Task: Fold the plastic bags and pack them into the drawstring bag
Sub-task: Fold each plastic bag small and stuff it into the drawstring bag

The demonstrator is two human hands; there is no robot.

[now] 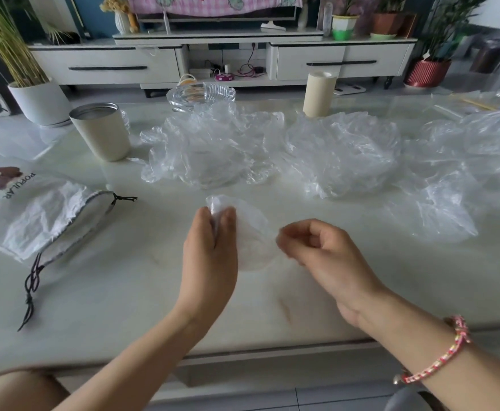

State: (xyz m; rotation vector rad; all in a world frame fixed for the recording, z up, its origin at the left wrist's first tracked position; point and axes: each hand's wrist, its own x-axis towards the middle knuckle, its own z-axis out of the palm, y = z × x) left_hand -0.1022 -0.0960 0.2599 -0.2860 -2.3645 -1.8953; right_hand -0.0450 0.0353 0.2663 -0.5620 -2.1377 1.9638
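Note:
A small folded clear plastic bag [251, 232] hangs just above the pale table between my hands. My left hand [210, 247] pinches its top left corner between thumb and fingers. My right hand [317, 247] has curled fingers that pinch the bag's right edge. Three crumpled clear plastic bags lie further back: one in the middle [210, 149], one to its right [343, 152], one at the far right [462, 173]. The white drawstring bag [32, 215] with a brown bear print and black cords lies flat at the left, its mouth toward my hands.
A beige metal tumbler [100, 132] stands at the back left, a glass ashtray [200, 96] behind the middle bag, a beige cylinder [318, 93] at the back right. The table's front edge [243, 351] runs under my forearms. A TV cabinet stands beyond the table.

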